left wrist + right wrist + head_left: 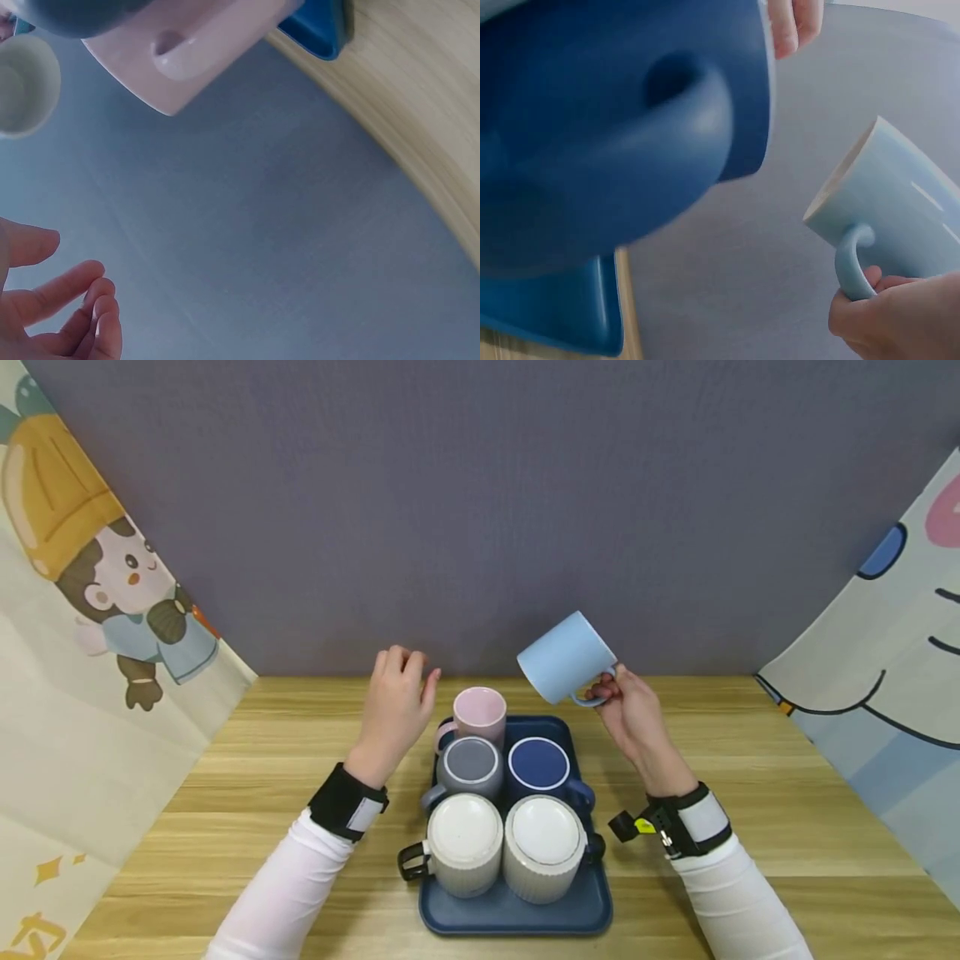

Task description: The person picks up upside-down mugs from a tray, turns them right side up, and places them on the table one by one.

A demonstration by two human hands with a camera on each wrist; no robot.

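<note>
My right hand (636, 717) holds a light blue mug (567, 656) by its handle, raised and tilted beyond the tray's far right corner. The right wrist view shows this light blue mug (904, 199) on its side, its open rim facing left, fingers curled through the handle. My left hand (393, 706) is in the air left of the pink mug (480, 710). In the left wrist view that left hand (64, 315) has loosely bent fingers and holds nothing. A navy mug (538, 763) and a grey mug (471, 762) stand upside down before the pink one.
The dark blue tray (517, 922) lies on a wooden table (750, 877). Two ribbed white mugs with black handles, left (465, 835) and right (545, 835), stand upside down at its near end. A grey wall panel (480, 510) rises behind the table.
</note>
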